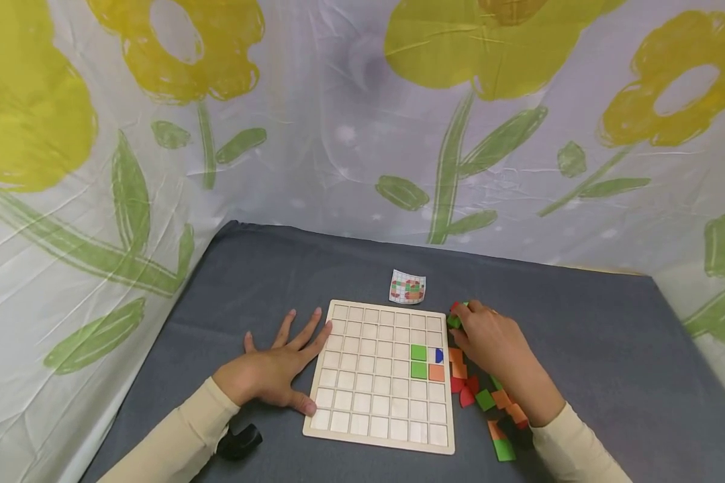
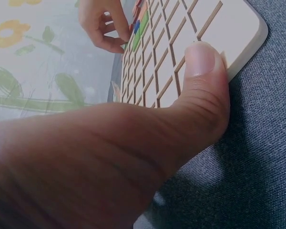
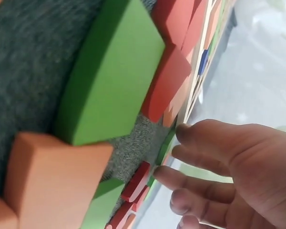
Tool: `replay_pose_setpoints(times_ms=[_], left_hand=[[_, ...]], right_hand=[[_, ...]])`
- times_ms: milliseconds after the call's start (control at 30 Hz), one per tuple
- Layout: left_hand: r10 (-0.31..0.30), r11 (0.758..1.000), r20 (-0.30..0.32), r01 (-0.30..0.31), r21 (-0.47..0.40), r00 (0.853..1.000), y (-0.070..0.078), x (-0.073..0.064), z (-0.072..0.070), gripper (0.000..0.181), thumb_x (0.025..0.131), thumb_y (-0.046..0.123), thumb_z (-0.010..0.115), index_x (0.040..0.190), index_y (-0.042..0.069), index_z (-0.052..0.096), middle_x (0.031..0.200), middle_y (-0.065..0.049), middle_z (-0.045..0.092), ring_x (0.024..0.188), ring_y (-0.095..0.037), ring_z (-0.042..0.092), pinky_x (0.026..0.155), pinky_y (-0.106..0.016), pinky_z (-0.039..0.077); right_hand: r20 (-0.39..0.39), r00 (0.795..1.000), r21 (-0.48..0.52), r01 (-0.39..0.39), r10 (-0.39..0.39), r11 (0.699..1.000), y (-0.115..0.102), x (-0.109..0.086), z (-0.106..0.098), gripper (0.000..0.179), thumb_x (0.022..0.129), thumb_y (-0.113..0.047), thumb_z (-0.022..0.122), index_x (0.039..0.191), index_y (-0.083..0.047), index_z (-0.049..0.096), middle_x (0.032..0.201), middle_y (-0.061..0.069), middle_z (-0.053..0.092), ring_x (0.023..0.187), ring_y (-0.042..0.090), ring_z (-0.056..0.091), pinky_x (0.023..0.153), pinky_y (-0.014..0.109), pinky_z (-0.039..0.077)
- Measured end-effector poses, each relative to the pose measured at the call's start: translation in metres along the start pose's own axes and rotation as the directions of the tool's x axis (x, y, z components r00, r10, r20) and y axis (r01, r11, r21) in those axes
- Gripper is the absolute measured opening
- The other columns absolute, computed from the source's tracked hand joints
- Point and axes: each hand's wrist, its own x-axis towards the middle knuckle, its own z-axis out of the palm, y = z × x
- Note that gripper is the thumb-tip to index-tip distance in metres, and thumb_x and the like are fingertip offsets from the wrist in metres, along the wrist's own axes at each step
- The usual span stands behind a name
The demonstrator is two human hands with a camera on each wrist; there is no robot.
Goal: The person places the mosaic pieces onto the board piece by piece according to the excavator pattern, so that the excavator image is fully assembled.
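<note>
My left hand (image 1: 272,372) lies with fingers spread at the left side of a wooden grid board (image 1: 362,365). In the left wrist view its thumb (image 2: 200,64) presses the board's edge near a corner. Two green square tiles (image 1: 419,370), an orange square tile (image 1: 436,373) and a tile with a blue shape (image 1: 438,355) sit in the board's right-hand cells. My right hand (image 1: 492,339) reaches to the board's far right corner, its fingertips right at green blocks (image 1: 454,322). Nothing shows between its thumb and fingers in the right wrist view.
Loose green, orange and red blocks (image 1: 485,400) lie along the board's right side, some under the right forearm. A small printed card (image 1: 407,287) with a coloured grid lies behind the board. A black object (image 1: 239,443) rests near the left wrist. Flowered cloth hangs behind the table.
</note>
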Motion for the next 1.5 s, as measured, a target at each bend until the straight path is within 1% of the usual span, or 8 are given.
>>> replay_pose_setpoints(times_ms=[100, 333, 633, 800, 900, 1067, 1300, 1500], left_hand=[[0.003, 1.0, 0.001, -0.003, -0.002, 1.0, 0.001, 0.0, -0.001, 0.135, 0.073, 0.064, 0.086, 0.172, 0.03, 0.001, 0.177, 0.001, -0.018, 0.16, -0.043, -0.019, 0.099, -0.096, -0.002], [0.006, 1.0, 0.003, -0.006, 0.002, 1.0, 0.0, 0.0, 0.0, 0.135, 0.073, 0.064, 0.086, 0.172, 0.029, 0.002, 0.178, 0.0, -0.017, 0.16, -0.044, -0.018, 0.098, -0.096, -0.001], [0.019, 1.0, -0.005, -0.019, -0.003, 1.0, 0.0, -0.001, 0.003, 0.135, 0.073, 0.064, 0.086, 0.173, 0.029, 0.002, 0.178, 0.0, -0.016, 0.16, -0.044, -0.017, 0.097, -0.097, -0.001], [0.018, 1.0, -0.009, -0.018, 0.001, 1.0, 0.0, -0.002, 0.003, 0.136, 0.072, 0.065, 0.086, 0.172, 0.028, 0.002, 0.178, 0.0, -0.016, 0.16, -0.044, -0.017, 0.097, -0.097, -0.001], [0.016, 1.0, -0.007, -0.016, -0.002, 1.0, 0.0, -0.002, 0.002, 0.136, 0.072, 0.065, 0.086, 0.172, 0.029, 0.001, 0.178, 0.0, -0.017, 0.16, -0.044, -0.018, 0.097, -0.097, -0.002], [0.016, 1.0, -0.006, -0.016, -0.001, 1.0, 0.0, -0.001, 0.001, 0.135, 0.072, 0.064, 0.085, 0.172, 0.029, 0.001, 0.177, 0.0, -0.017, 0.16, -0.043, -0.019, 0.097, -0.097, -0.002], [0.012, 1.0, 0.001, -0.012, -0.005, 1.0, 0.0, -0.002, 0.002, 0.135, 0.073, 0.064, 0.085, 0.172, 0.029, 0.001, 0.177, 0.0, -0.017, 0.16, -0.043, -0.018, 0.098, -0.097, -0.002], [0.006, 1.0, -0.007, -0.006, -0.004, 1.0, -0.001, -0.001, 0.001, 0.135, 0.072, 0.064, 0.086, 0.172, 0.029, 0.002, 0.177, 0.001, -0.017, 0.16, -0.043, -0.019, 0.098, -0.096, -0.003]], right_hand=[[0.024, 1.0, 0.017, -0.005, 0.005, 1.0, 0.001, 0.0, -0.002, 0.031, 0.092, -0.022, 0.085, 0.113, -0.004, 0.072, 0.093, 0.009, 0.061, 0.065, 0.018, 0.056, 0.055, 0.038, 0.055], [0.048, 0.999, 0.047, 0.01, -0.012, 0.999, 0.002, 0.003, -0.001, 0.038, 0.093, -0.02, 0.083, 0.127, -0.007, 0.07, 0.107, 0.014, 0.067, 0.07, 0.019, 0.062, 0.054, 0.036, 0.055], [0.086, 0.996, 0.028, -0.006, 0.003, 1.0, 0.002, 0.002, -0.001, 0.033, 0.092, -0.017, 0.084, 0.121, -0.008, 0.072, 0.102, 0.012, 0.064, 0.064, 0.017, 0.056, 0.049, 0.034, 0.051], [0.123, 0.992, 0.052, -0.023, 0.016, 0.998, 0.002, -0.001, -0.003, 0.026, 0.092, -0.012, 0.082, 0.116, -0.005, 0.073, 0.1, 0.012, 0.065, 0.071, 0.018, 0.058, 0.053, 0.034, 0.053], [0.155, 0.987, 0.064, -0.045, 0.035, 0.997, 0.003, -0.002, -0.004, 0.03, 0.091, -0.012, 0.082, 0.117, -0.002, 0.07, 0.099, 0.011, 0.064, 0.074, 0.018, 0.059, 0.055, 0.034, 0.054], [0.185, 0.981, 0.08, -0.072, 0.057, 0.994, 0.004, -0.006, -0.007, 0.033, 0.091, -0.011, 0.079, 0.116, 0.004, 0.064, 0.097, 0.013, 0.059, 0.067, 0.017, 0.051, 0.052, 0.032, 0.045], [0.114, 0.993, 0.1, -0.004, -0.007, 0.995, -0.009, -0.012, -0.017, 0.032, 0.094, -0.014, 0.077, 0.116, 0.005, 0.064, 0.102, 0.015, 0.061, 0.056, 0.013, 0.045, 0.047, 0.029, 0.04], [0.035, 0.995, 0.138, 0.089, -0.095, 0.986, -0.025, -0.012, -0.02, 0.033, 0.093, -0.013, 0.078, 0.12, 0.001, 0.065, 0.101, 0.008, 0.062, 0.054, 0.008, 0.043, 0.045, 0.024, 0.035]])
